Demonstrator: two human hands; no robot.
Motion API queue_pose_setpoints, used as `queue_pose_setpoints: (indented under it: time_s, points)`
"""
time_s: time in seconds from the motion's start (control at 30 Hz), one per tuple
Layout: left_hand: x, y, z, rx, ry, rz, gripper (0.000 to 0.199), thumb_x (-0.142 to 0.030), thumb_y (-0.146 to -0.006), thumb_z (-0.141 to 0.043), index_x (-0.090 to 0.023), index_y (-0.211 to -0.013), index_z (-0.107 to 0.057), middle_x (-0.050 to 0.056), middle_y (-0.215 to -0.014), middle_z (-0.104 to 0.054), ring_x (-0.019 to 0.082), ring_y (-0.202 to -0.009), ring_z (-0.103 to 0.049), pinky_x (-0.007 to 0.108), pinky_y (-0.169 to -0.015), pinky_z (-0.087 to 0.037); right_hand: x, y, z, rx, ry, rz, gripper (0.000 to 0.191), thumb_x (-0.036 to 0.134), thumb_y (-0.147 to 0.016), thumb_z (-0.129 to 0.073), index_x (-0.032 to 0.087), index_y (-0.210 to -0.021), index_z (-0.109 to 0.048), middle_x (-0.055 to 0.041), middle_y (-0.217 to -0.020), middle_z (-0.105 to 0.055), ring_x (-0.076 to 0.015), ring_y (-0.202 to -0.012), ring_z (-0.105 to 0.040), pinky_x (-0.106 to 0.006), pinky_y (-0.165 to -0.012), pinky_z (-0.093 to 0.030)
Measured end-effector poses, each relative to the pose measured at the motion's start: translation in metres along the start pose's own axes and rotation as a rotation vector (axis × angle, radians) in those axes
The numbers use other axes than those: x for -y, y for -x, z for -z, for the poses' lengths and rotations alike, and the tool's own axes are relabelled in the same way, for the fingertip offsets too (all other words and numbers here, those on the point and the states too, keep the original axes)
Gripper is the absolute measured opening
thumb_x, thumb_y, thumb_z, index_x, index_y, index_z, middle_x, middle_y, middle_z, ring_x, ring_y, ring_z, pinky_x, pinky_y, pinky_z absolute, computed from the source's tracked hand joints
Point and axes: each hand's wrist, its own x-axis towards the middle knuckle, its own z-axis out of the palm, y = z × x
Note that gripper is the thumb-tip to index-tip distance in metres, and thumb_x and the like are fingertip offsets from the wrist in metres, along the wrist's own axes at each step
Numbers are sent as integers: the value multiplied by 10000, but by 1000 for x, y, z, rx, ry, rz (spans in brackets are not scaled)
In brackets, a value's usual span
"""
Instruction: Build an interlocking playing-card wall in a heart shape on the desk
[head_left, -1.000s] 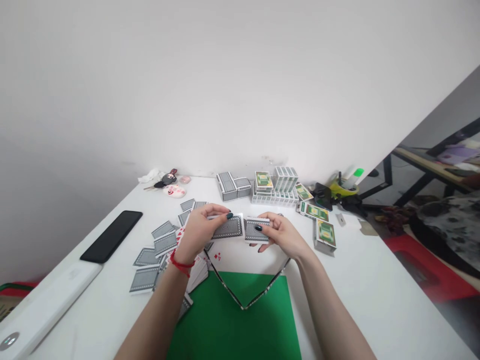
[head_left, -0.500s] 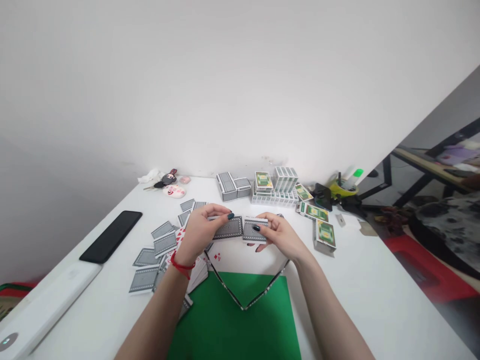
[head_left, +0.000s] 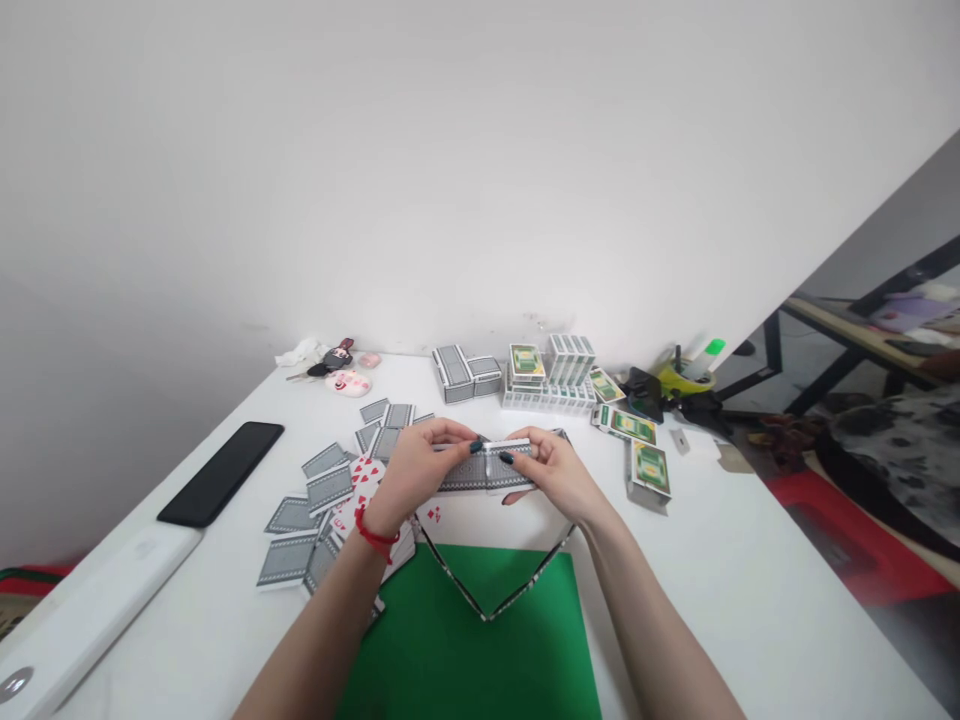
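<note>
Left hand (head_left: pixel 421 468) and right hand (head_left: pixel 556 472) are nearly closed, each pinching rectangular, grey-and-white paper playing cards (head_left: pixel 461 476) beyond the far edge of the flat green sheet (head_left: pixel 480 650). These cards should be light, bendable and rather slippery; their edges seem best for holding. Dense grey pattern fills the backs, inside thin white borders.

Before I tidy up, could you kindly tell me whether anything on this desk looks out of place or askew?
Yes: the scattered cards beside the left hand lie at uneven angles, overlapping, some face up and others face down, which looks untidy compared with the neatly stacked boxes by the wall.
</note>
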Motion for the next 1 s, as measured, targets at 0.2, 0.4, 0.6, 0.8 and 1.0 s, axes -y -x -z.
queue_pose_setpoints:
  time_s: [0.2,0.4,0.6,0.8,1.0]
  points:
    - [0,-1,-6,-19,-2,-6,177,-302,-690,-608,-172,-792,-674,38,-768,-698,179,-718,-637,278,-658,-497,-5,-2,-7,-36,-63,-19,344,373,-642,-715,187,-842,-506,34,-706,-549,-124,-606,-576,-372,-544,-602]
    - [2,-4,7,97,31,-8,332,-414,-743,-552,-174,-958,-637,66,-944,-684,196,-849,-628,296,-702,-503,-5,-2,-6,-63,-41,-5,350,377,-651,-706,188,-846,-484,25,-760,-530,-125,-678,-562,-360,-554,-610]
    - [25,-5,74,21,-420,189,352,-356,-738,-484,-182,-1021,-600,54,-898,-669,195,-784,-632,295,-663,-491,-4,-1,4,-104,-38,18,369,370,-654,-704,198,-899,-488,27,-773,-546,-125,-709,-560,-347,-574,-609]
    - [71,-10,103,106,-1099,502,692,-322,-548,-660,-141,-1199,-513,184,-1162,-535,352,-1053,-518,376,-818,-427,-4,-2,10,-114,-12,26,353,369,-660,-700,189,-897,-512,27,-740,-556,-116,-686,-551,-319,-568,-598]
    - [86,-9,108,72,-1122,667,861,-294,-481,-709,-224,-1286,-410,184,-1270,-385,408,-1135,-428,397,-781,-432,-3,-1,9,-129,8,34,343,378,-658,-698,181,-886,-534,22,-744,-557,-114,-686,-541,-320,-577,-593]
